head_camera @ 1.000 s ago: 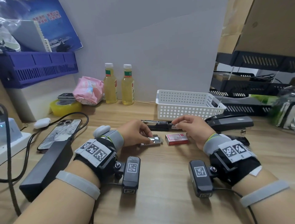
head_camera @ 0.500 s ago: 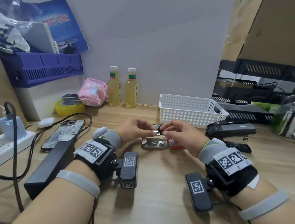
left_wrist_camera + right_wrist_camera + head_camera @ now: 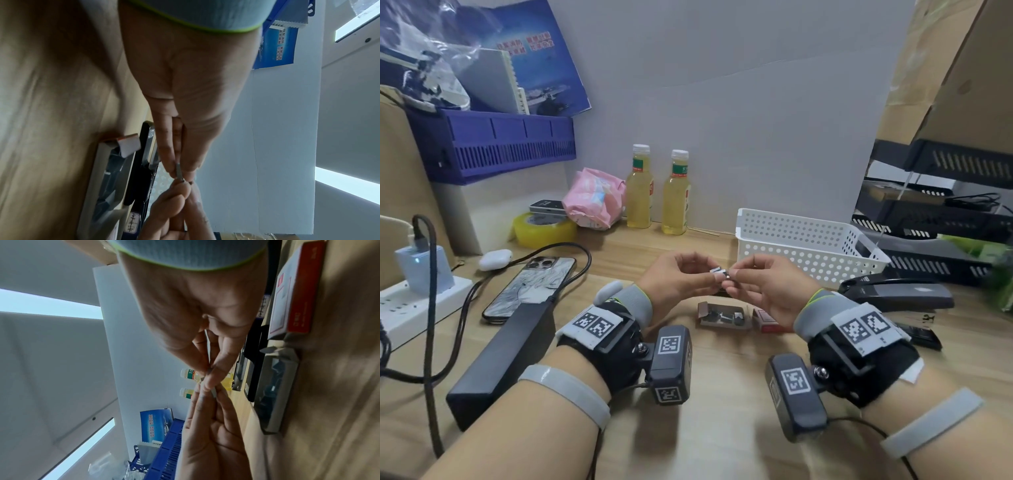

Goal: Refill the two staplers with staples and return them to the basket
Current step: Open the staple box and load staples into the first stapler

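- Metal staple strip (image 3: 720,271), small & silvery, held in the air above the counter (image 3: 722,394) between both hands.
- Left hand (image 3: 674,279) fingers pinch one end; right hand (image 3: 763,284) fingers pinch the other.
- Likely light, thin, brittle: may snap or slip, so grip by the flat sides, gently.
- Open staple box (image 3: 723,314) lies below; black stapler (image 3: 900,295) sits to the right, near white basket (image 3: 808,243).

Wooden desk (image 3: 722,428), white basket (image 3: 808,240), open staple box (image 3: 722,317) (grey tray), stapler (image 3: 900,296), phone (image 3: 530,287)

Basket (image 3: 804,245) open-topped; staple box (image 3: 723,315) probably underhand.
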